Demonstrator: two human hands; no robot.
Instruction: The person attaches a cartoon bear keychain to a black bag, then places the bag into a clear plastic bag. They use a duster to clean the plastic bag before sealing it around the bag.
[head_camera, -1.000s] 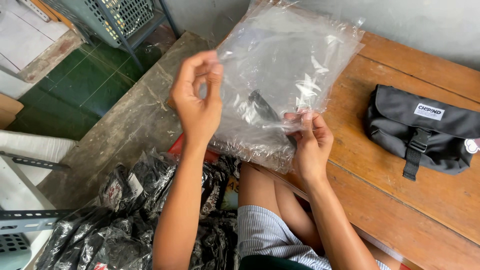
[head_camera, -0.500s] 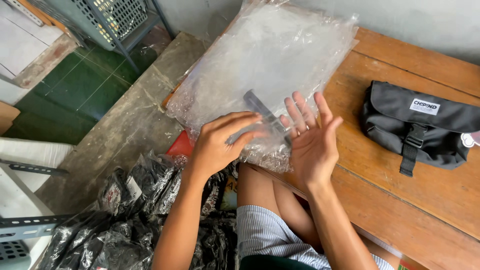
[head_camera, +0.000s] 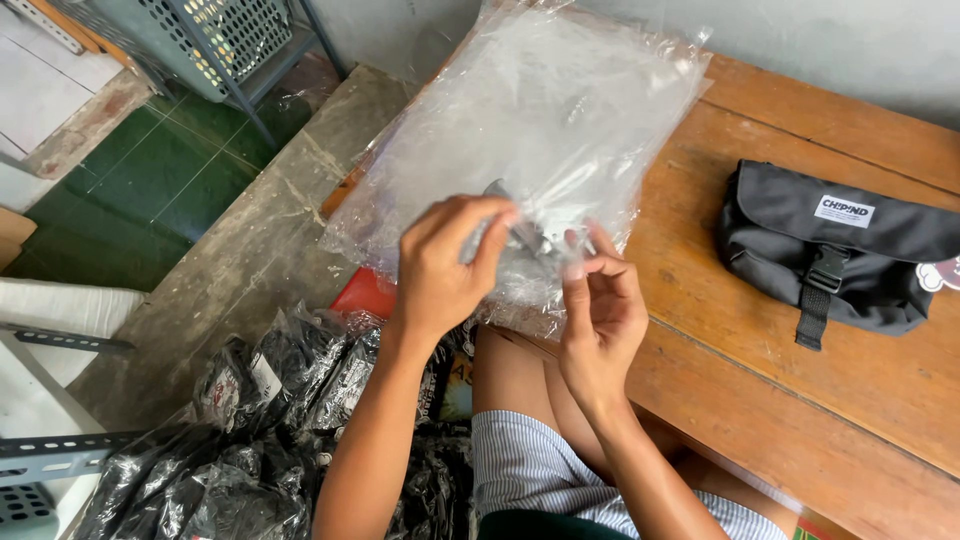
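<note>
Two hands are what we count at work, with one stack of clear plastic bags between them, one small grey strip at its near edge, one black pouch and one heap of black items wrapped in plastic. We see the stack of clear bags lying on the wooden table, its left side overhanging the table's edge and its far end reaching toward the wall. Our left hand sits at the near edge of the stack, thumb and forefinger closed together in a pinch on the plastic just beside the grey strip. Our right hand is just to the right of it, fingers curled and pinched on the same near edge, so the strip lies between the two sets of fingertips. We cannot tell whether the strip is inside a bag or on top. The plastic looks thin, glossy and crinkled, with pale glare across it and the wood showing dimly through. Well apart to the right, the black pouch lies flat on the table with a white label and a buckle strap. Near left, below the table, the wrapped black heap lies on the concrete floor.
</note>
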